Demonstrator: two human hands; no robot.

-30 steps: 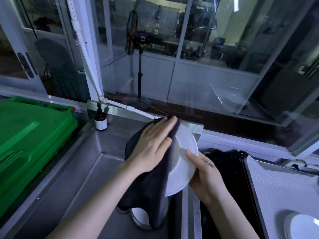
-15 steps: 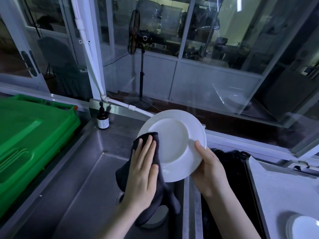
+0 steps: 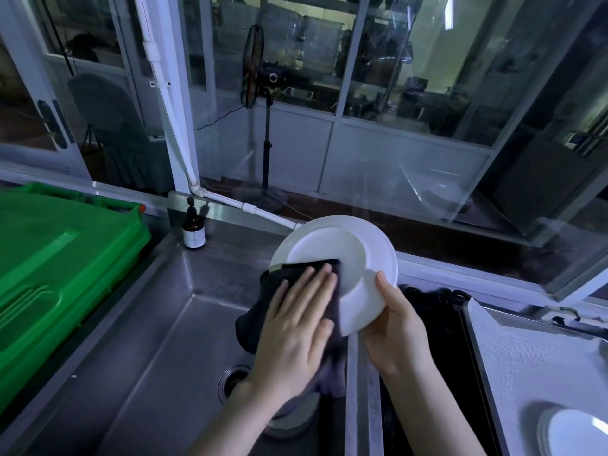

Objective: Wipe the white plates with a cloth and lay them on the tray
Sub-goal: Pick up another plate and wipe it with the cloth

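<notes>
The white plate [image 3: 345, 255] is held tilted above the steel sink [image 3: 148, 357]. Its lower right rim is gripped by the right hand [image 3: 394, 327], with the thumb laid on its face. A dark cloth [image 3: 253, 320] is pressed against the plate's lower left part by the left hand [image 3: 296, 327], fingers straight and close together. Another plate [image 3: 579, 432] lies on the tray [image 3: 526, 357] at the right.

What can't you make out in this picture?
Head view only:
Round white plate: lower left hidden by the dark cloth and left hand.
Second white plate on the grey tray: cut off by the frame's corner.
Brown pump bottle: label too small to read.
</notes>
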